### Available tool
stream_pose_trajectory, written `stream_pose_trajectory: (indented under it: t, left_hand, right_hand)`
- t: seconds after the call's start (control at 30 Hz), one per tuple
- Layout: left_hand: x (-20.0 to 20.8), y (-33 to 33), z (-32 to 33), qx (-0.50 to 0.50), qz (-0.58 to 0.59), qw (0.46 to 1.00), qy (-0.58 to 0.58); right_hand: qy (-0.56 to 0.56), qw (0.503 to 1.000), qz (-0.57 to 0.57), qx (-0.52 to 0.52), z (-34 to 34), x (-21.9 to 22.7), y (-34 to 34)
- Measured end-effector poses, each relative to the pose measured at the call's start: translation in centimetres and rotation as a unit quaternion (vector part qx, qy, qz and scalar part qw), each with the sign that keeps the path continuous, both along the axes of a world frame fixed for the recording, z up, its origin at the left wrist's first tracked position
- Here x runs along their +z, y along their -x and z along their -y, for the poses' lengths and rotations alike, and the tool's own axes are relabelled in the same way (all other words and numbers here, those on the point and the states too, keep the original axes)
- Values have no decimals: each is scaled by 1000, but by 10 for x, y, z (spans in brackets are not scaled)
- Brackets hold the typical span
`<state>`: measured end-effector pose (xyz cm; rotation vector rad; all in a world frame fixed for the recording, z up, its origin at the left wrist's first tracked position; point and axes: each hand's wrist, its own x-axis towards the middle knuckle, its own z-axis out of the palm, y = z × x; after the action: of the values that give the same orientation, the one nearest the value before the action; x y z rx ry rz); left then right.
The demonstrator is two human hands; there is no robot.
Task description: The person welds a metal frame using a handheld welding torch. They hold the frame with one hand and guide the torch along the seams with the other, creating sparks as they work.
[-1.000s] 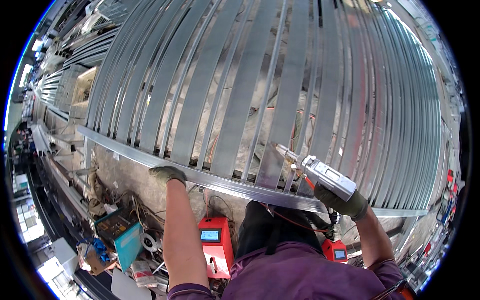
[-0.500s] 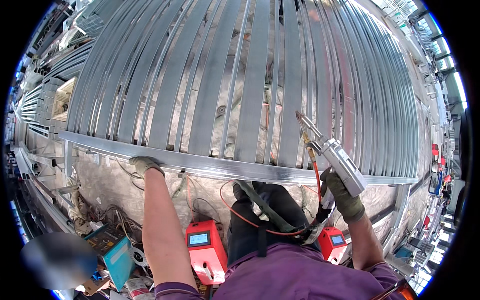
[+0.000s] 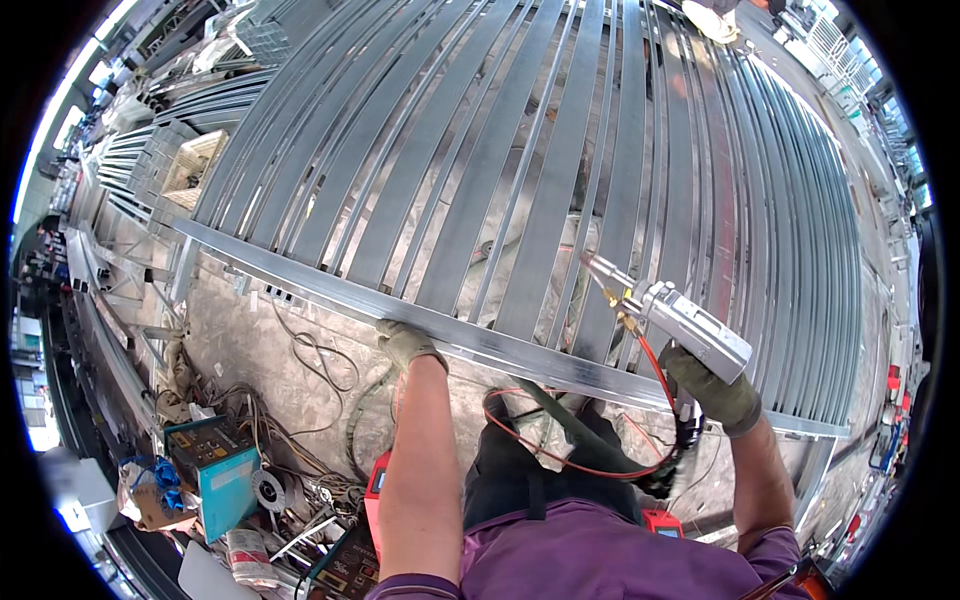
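My right hand (image 3: 712,388), in a dirty grey-green glove, is closed around the grip of a silver handheld welding gun (image 3: 700,328). Its narrow nozzle points up and left over the grey metal slats (image 3: 545,215) of a large grate-like frame. Brass fittings sit under the nozzle, and an orange-red hose (image 3: 655,360) and a dark cable trail from the gun toward my legs. On the left, my gloved left hand (image 3: 410,345) grips the near edge of the frame's front rail (image 3: 330,298); its fingertips are partly hidden at the rail.
Teal machine (image 3: 228,490), wire spool (image 3: 268,489) and tangled cables crowd the floor at lower left. Red boxes (image 3: 377,490) stand beside my legs, partly covered by my arm and shirt. A cream crate (image 3: 195,165) and stacked metal profiles lie at far left. Hoses cross the floor below the rail.
My view has turned, so the frame now slants down to the right. My left hand sits farther right along the front rail. The welding gun stays in my right hand, its nozzle over the slats.
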<state>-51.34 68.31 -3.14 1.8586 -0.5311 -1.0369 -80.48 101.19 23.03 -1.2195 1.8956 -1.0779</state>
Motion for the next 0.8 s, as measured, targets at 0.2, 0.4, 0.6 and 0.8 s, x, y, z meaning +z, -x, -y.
stream_pose_trajectory:
  t: [0.2, 0.4, 0.6, 0.8]
  left_hand:
    - [61, 55, -20, 24, 38, 981, -189]
    - [77, 84, -18, 89, 24, 982, -166]
    - [38, 68, -4, 109, 163, 956, -219]
    - [57, 83, -9, 78, 55, 977, -191]
  right_hand:
    - [-178, 965, 169, 87, 16, 41, 63]
    - [-211, 935, 180, 219, 55, -11, 104]
    - [-220, 901, 279, 249, 119, -51, 93]
    - [-199, 889, 284, 300, 149, -99, 83]
